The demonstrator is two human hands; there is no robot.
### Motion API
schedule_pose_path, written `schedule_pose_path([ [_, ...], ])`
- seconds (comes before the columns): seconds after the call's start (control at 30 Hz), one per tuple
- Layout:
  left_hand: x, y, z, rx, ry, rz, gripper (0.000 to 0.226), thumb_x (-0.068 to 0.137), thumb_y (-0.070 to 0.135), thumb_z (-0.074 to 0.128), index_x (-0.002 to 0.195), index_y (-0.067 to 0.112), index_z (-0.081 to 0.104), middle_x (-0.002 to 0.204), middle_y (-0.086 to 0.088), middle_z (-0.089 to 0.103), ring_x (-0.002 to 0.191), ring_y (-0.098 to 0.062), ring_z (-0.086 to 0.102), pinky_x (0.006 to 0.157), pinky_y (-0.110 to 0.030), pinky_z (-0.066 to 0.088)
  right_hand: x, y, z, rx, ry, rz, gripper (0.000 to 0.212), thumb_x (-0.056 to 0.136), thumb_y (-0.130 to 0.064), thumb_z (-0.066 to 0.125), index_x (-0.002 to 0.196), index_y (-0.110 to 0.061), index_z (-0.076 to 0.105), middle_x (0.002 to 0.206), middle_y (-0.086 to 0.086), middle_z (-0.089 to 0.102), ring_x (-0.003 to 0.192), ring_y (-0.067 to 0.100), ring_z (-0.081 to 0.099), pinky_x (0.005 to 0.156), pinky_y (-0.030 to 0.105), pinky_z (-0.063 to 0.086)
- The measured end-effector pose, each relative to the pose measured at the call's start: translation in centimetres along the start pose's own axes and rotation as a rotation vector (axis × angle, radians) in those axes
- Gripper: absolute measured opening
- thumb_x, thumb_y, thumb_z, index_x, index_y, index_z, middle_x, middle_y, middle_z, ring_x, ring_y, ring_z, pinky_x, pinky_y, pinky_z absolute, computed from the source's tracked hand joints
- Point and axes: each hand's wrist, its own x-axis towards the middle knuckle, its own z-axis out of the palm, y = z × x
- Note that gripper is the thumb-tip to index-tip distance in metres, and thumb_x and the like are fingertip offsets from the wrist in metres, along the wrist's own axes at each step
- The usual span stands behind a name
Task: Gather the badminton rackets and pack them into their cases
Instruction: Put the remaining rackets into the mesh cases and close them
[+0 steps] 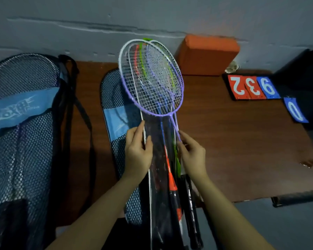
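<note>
head view: a bundle of badminton rackets [152,82] is held over a brown table [233,141], heads stacked and pointing away toward the grey wall [98,18], handles running down toward the person. the top racket has a purple and white frame; orange, green and blue frames show through its strings. the shafts sit in what looks like a clear plastic sleeve [157,159], though the dim light makes that hard to confirm. the left hand [138,150] is closed round the sleeve's left edge, thumb on top and fingers curled beneath. the right hand [192,154] is half open, its fingertips pinching the purple shaft and the sleeve's right edge. under the bundle lies a mesh case [116,109] with a light blue band, flat on the table. a second mesh case [22,132], with black straps, lies well to the left. an orange block [206,55] stands against the wall, and number cards [251,87] lie on the table to the right.
</note>
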Motion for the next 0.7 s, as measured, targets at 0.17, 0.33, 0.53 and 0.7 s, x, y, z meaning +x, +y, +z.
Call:
schedule_pose_path([
  [0.17, -0.5, -0.7, -2.7, 0.035, 0.040, -0.082, 0.048, 0.084, 0.014, 0.055, 0.131, 0.005, 0.046, 0.095, -0.006, 0.046, 0.062, -0.005, 0.043, 0.066, -0.008, 0.037, -0.1, -1.3, 0.9, 0.066, 0.038, 0.002, 0.038, 0.085, -0.001, 0.060, 0.121, -0.012, 0.061, 0.101, -0.005, 0.067, 0.085, -0.004, 0.059, 0.083, 0.014, 0.044],
  [0.33, -0.8, -1.0, -5.0, 0.083, 0.072, -0.067, 0.047, 0.085, 0.007, 0.058, 0.130, 0.002, 0.047, 0.101, -0.003, 0.044, 0.062, -0.001, 0.044, 0.066, -0.006, 0.037, -0.2, -1.5, 1.9, 0.022, 0.015, -0.014, 0.042, 0.085, -0.004, 0.062, 0.127, -0.008, 0.056, 0.114, 0.005, 0.065, 0.102, 0.012, 0.059, 0.093, 0.025, 0.044],
  [0.53, -0.8, -2.9, -7.9, 0.184, 0.067, -0.177, 0.050, 0.086, 0.006, 0.061, 0.132, 0.000, 0.045, 0.103, -0.010, 0.046, 0.073, -0.001, 0.045, 0.078, -0.004, 0.032, -1.0, -2.8, 4.3, 0.003, -0.014, -0.129, 0.041, 0.082, 0.003, 0.063, 0.122, -0.007, 0.060, 0.097, 0.002, 0.066, 0.087, 0.006, 0.057, 0.079, 0.005, 0.037],
  [0.7, -1.1, -6.1, -8.4, 0.471, -0.078, -0.198, 0.053, 0.071, 0.006, 0.075, 0.118, -0.008, 0.054, 0.104, -0.030, 0.054, 0.094, -0.044, 0.055, 0.085, -0.046, 0.045, -1.2, -3.1, 5.6, -0.033, -0.091, -0.176, 0.041, 0.083, 0.002, 0.062, 0.122, -0.009, 0.060, 0.102, 0.010, 0.068, 0.088, 0.018, 0.060, 0.083, 0.026, 0.045],
])
